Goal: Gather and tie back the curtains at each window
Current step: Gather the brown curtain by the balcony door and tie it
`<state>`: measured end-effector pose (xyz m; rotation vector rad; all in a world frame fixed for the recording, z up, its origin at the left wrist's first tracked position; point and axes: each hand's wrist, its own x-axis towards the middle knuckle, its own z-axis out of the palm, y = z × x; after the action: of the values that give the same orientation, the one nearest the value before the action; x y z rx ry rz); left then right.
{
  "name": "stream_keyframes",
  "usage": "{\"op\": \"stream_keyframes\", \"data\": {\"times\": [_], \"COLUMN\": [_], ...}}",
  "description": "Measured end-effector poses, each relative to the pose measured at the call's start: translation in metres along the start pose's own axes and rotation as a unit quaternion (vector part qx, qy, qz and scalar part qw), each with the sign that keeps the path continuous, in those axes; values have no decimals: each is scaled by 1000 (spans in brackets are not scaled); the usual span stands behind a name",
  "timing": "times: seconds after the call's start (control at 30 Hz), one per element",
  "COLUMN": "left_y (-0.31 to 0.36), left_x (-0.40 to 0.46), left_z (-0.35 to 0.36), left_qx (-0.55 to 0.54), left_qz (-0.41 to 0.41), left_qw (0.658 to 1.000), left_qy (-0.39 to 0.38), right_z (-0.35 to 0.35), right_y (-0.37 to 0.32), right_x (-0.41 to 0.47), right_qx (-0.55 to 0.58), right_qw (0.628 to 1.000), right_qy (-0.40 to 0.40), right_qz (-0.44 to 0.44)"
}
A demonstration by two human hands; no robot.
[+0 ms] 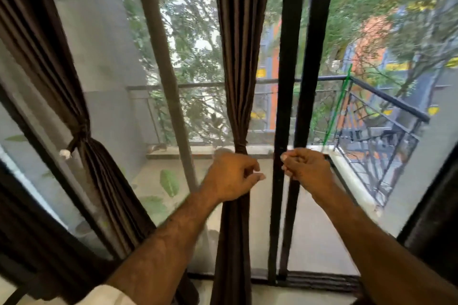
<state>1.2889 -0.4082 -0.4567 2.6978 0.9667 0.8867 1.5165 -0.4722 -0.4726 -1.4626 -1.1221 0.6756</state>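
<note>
the middle curtain (239, 62) hangs gathered, cinched by a tie (241, 148) at about 12 o'clock from the left hand (231, 176), whose fingers are curled just below the tie, apparently empty. the right hand (306, 168), at 3 o'clock from the left, is fisted by the door frame (285, 82); whether it grips anything cannot be told. another tied curtain (81, 136) hangs at 9 o'clock

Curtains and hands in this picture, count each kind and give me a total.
Tied brown curtains: 2, the left curtain and the middle curtain
Hands: 2, the left hand and the right hand
Total: 4
</note>
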Motion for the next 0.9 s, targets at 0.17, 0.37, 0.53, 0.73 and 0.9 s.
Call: {"op": "stream_keyframes", "data": {"times": [0.17, 0.37, 0.53, 0.73, 0.9], "left_y": [36, 105, 178, 288, 384], "left_x": [19, 68, 135, 238, 324], "left_z": [37, 65, 91, 88, 45], "left_qx": [-10, 20, 12, 31, -19], "left_qz": [17, 43, 68, 101, 121], "left_qw": [998, 997, 997, 994, 987], "left_qy": [-53, -67, -45, 3, 102], "right_z": [-55, -150, -246, -372, -466], "right_y": [9, 22, 19, -30, -106], "right_x": [-35, -35, -14, 22, 55], "right_qx": [-24, -43, -102, -143, -128], "right_qw": [998, 991, 983, 957, 933], "right_qy": [55, 122, 151, 227, 288], "right_qz": [27, 28, -26, -111, -173]}}
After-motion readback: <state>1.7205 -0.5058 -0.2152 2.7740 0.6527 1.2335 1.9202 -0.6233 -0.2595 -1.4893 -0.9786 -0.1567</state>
